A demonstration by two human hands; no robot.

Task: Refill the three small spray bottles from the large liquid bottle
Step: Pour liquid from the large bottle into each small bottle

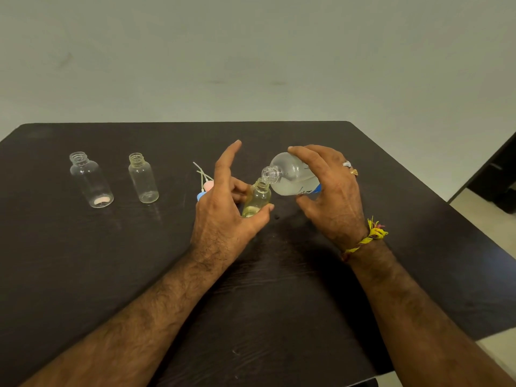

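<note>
Right hand (332, 196) tilting large bottle (293, 177), small bottle (257, 201) beneath

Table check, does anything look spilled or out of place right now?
One small dark spot sits on the table near the small bottle being filled from the large bottle; whether it is a drip I cannot tell. Otherwise nothing stands out.

Plain indoor room, kind not determinable. Shown: dark wood-grain table (83, 261) set against a bare pale wall (251, 51); light floor (480, 208) seen at right, with dark furniture (497, 174) partly cut off there.
</note>
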